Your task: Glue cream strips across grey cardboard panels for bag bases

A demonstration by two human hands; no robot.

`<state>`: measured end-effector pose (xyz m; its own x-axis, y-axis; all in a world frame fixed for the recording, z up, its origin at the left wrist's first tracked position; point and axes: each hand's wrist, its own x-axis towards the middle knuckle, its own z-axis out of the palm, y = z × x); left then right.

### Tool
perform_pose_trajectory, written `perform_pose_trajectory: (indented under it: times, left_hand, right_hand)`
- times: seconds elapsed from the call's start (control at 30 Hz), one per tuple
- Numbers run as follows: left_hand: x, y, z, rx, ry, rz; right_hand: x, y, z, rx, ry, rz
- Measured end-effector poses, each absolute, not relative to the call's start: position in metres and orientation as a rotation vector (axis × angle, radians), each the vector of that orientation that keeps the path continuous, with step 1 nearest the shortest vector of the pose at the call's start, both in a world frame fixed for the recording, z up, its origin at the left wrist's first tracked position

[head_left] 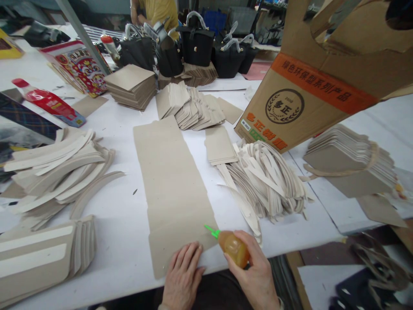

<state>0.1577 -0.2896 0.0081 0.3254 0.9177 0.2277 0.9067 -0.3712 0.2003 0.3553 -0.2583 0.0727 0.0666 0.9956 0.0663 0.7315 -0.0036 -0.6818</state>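
Observation:
A long beige sheet (174,185) lies on the white table, running from the middle towards its front edge. My left hand (183,273) rests flat at the sheet's near end, fingers extended, holding nothing. In my right hand (253,275) is an amber glue bottle (232,249), gripped round its body. Its green nozzle (212,231) points left, over the sheet's near right corner. Right of the sheet lie a small stack of beige pieces (221,146) and a bundle of pale strips (271,181).
Curved strips (64,168) and stacked flaps (48,258) lie left. Card stacks (130,88) and black bags (196,45) stand behind. A cardboard box (290,103) leans at the right, near layered pieces (348,155). A person in yellow (161,13) is at the back.

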Motion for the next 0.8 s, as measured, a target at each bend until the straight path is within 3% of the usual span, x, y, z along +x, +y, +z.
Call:
perform_pose_trajectory:
  times: [0.4, 0.5, 0.7, 0.8]
  left_hand:
    - [0.159, -0.290, 0.009, 2.508, 1.754, 0.481]
    - [0.159, -0.291, 0.009, 2.509, 1.748, 0.463]
    - [0.158, -0.293, 0.014, 2.512, 1.732, 0.373]
    - [0.156, -0.297, 0.019, 2.534, 1.690, 0.329]
  right_hand:
    - [0.363, -0.267, 0.071, -1.846, -1.617, 0.706]
    - [0.355, -0.267, 0.065, -1.855, -1.424, 0.875]
    - [0.336, -0.257, 0.063, -1.619, -0.523, 1.471]
    - [0.329, -0.260, 0.065, -1.567, -0.549, 1.575]
